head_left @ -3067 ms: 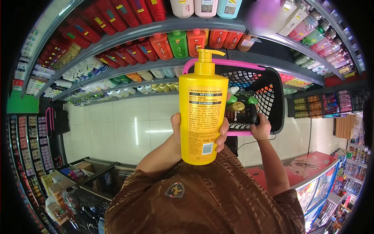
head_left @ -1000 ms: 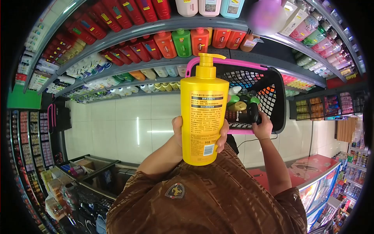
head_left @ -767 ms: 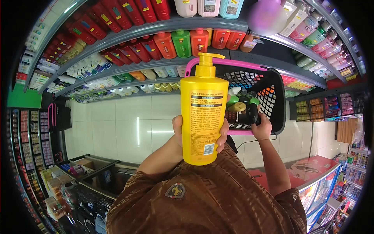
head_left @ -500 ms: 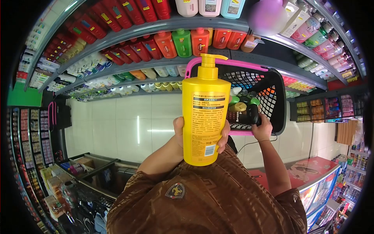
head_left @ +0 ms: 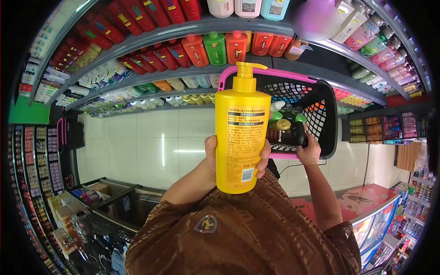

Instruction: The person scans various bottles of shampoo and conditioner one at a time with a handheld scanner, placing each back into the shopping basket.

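Observation:
Upright in front of my chest is a yellow pump bottle (head_left: pixel 242 133), its printed back label and barcode facing me. My left hand (head_left: pixel 211 156) is wrapped round its lower half, with fingertips showing on the right side. Beyond it is a black mesh shopping basket (head_left: pixel 326 119) with pink handles. My right hand (head_left: pixel 310 152) is at the basket's near right side, its fingers closed around the lower end of a black bottle (head_left: pixel 299 134). Bottles with green caps (head_left: pixel 280 124) and a yellowish cap (head_left: pixel 283 124) are inside the basket, partly hidden by the yellow bottle.
Ahead, curved grey shelves (head_left: pixel 192 31) carry red bottles (head_left: pixel 160 13), a green bottle (head_left: pixel 214 48) and many others. Pale floor tiles (head_left: pixel 137 142) lie to the left. A red-topped cabinet (head_left: pixel 366 201) stands at the right, and a dark counter (head_left: pixel 123 208) at the lower left.
The yellow bottle has shifted very slightly upward in view. Both hands keep their hold, and the basket stays nearly in place.

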{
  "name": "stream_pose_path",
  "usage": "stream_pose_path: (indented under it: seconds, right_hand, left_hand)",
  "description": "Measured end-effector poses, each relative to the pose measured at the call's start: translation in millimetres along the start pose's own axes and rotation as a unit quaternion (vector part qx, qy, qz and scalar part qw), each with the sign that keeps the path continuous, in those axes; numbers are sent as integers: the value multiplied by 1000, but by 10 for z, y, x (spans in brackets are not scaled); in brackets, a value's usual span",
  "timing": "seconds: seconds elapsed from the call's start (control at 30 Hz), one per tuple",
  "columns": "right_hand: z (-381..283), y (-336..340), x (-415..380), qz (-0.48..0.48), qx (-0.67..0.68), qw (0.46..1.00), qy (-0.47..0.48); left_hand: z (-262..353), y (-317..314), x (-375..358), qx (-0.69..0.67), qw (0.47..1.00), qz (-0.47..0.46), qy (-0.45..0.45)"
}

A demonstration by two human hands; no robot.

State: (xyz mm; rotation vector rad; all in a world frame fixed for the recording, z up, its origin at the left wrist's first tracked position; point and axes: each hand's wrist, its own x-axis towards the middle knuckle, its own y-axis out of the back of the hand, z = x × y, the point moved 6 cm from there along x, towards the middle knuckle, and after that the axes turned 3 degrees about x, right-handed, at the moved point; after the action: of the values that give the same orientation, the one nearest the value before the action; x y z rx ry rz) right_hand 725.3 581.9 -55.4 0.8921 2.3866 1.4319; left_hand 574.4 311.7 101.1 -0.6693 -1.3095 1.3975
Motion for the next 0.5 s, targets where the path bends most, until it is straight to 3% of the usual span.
stream_pose_path:
  seconds: [0.5]
  right_hand:
    - [12, -7, 1, 3, 0, 1000, -1]
  left_hand:
    - [-51, -41, 1, -2, 1000, -3, -5]
